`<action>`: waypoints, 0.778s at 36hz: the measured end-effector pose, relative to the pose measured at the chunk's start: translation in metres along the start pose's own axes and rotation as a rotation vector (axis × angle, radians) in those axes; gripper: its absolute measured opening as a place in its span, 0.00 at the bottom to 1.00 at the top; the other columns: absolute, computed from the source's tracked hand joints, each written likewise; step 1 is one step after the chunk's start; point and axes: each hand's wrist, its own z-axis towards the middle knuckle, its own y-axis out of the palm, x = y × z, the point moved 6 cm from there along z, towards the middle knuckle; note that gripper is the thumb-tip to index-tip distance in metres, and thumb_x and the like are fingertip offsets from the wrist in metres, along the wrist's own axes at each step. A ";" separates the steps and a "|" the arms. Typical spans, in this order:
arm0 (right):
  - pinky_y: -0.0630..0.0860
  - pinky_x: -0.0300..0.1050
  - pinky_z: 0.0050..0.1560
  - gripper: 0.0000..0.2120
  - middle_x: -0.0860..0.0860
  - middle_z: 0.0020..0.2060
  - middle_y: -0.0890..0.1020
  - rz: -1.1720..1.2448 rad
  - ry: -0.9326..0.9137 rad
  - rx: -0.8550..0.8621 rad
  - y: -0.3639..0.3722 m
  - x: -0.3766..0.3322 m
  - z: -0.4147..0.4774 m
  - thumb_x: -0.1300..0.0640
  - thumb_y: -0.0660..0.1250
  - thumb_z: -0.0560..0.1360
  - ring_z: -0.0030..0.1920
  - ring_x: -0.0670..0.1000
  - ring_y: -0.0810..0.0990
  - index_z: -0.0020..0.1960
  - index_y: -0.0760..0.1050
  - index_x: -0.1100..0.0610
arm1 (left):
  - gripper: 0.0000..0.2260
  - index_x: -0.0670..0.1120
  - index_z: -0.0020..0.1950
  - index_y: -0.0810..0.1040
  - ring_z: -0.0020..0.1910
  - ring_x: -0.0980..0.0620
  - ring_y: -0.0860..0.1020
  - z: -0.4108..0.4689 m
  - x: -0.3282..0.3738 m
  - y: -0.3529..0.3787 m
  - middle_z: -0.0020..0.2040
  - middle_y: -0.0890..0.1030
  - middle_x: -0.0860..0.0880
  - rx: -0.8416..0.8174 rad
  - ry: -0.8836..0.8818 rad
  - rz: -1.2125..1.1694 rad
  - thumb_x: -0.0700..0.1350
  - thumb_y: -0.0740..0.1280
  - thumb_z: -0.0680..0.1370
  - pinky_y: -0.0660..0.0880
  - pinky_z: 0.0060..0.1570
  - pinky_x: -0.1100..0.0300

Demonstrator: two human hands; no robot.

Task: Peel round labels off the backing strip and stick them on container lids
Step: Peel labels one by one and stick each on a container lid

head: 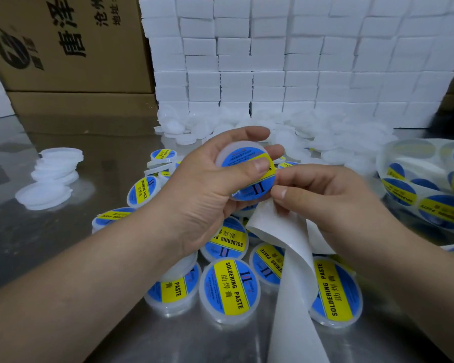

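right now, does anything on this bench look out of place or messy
Nothing damaged or spilled. The labelled lids lie in a loose overlapping heap, a few tipped on edge beyond the left hand, and the spent backing strip trails loosely across them.

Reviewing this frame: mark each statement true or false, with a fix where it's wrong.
1. The left hand holds a lid, thumb pressed on its blue and yellow label. True.
2. The right hand is empty and idle. False: it pinches the white backing strip beside the label.
3. Labelled lids lie piled on the table below the hands. True.
4. The labels read "Solder Wire". False: they read "SOLDERING PASTE".
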 end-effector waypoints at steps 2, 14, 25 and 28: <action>0.73 0.34 0.36 0.07 0.46 0.27 0.78 0.005 -0.001 0.002 0.000 0.000 0.000 0.53 0.66 0.65 0.31 0.43 0.75 0.38 0.82 0.49 | 0.10 0.53 0.41 0.83 0.44 0.51 0.83 -0.001 0.001 0.001 0.47 0.84 0.49 -0.009 0.005 0.008 0.38 0.70 0.66 0.78 0.37 0.61; 0.71 0.34 0.34 0.07 0.46 0.26 0.77 -0.017 -0.001 0.018 -0.001 0.000 0.000 0.54 0.65 0.65 0.30 0.43 0.74 0.38 0.80 0.53 | 0.13 0.52 0.43 0.81 0.43 0.52 0.83 -0.003 0.003 0.005 0.46 0.84 0.49 -0.018 0.020 0.025 0.35 0.71 0.66 0.78 0.36 0.62; 0.72 0.35 0.35 0.07 0.47 0.25 0.77 -0.025 0.007 0.044 -0.004 0.001 0.001 0.53 0.65 0.65 0.30 0.43 0.74 0.36 0.81 0.51 | 0.13 0.51 0.44 0.80 0.45 0.52 0.83 -0.003 0.003 0.006 0.46 0.84 0.49 -0.029 0.048 0.045 0.37 0.70 0.64 0.79 0.38 0.62; 0.71 0.33 0.33 0.07 0.46 0.24 0.77 -0.036 0.001 0.047 -0.004 0.001 0.001 0.53 0.65 0.65 0.29 0.43 0.73 0.33 0.82 0.48 | 0.13 0.52 0.43 0.82 0.45 0.53 0.82 -0.003 0.002 0.005 0.46 0.84 0.49 -0.022 0.058 0.062 0.34 0.68 0.67 0.78 0.37 0.62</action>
